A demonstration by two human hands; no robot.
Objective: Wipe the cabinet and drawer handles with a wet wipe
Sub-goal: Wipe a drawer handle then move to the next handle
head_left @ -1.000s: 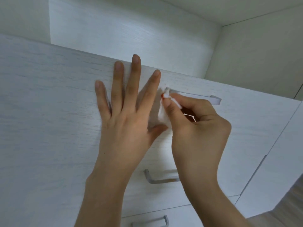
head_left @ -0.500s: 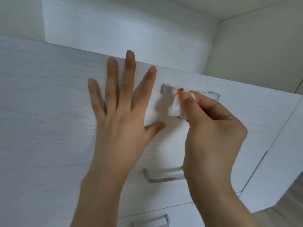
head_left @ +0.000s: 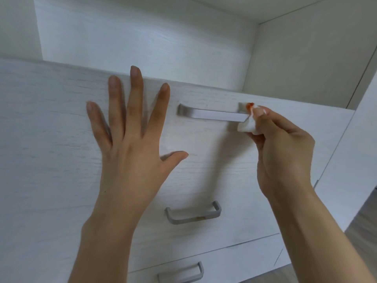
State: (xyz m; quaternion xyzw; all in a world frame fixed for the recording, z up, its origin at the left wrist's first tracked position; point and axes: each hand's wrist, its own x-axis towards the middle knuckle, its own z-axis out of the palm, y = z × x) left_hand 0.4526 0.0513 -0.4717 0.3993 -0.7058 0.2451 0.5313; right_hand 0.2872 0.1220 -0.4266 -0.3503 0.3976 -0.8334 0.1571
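My right hand (head_left: 283, 152) pinches a crumpled white wet wipe (head_left: 248, 123) with an orange-red smear at its top, pressed against the right end of the top drawer's silver handle (head_left: 212, 114). My left hand (head_left: 132, 139) lies flat with spread fingers on the white drawer front (head_left: 51, 139), left of that handle. Below, a second silver handle (head_left: 193, 215) carries a small brownish spot on its bar. A third handle (head_left: 181, 272) shows on the lowest drawer at the bottom edge.
The top drawer stands pulled out, its white inside wall (head_left: 142, 37) visible above the front. A white cabinet side panel (head_left: 346, 180) runs down the right, with wood-look floor (head_left: 363, 231) beyond it.
My right hand has slid the wipe from the left end of the top handle to its right end, uncovering the bar. My left hand stays flat on the drawer front.
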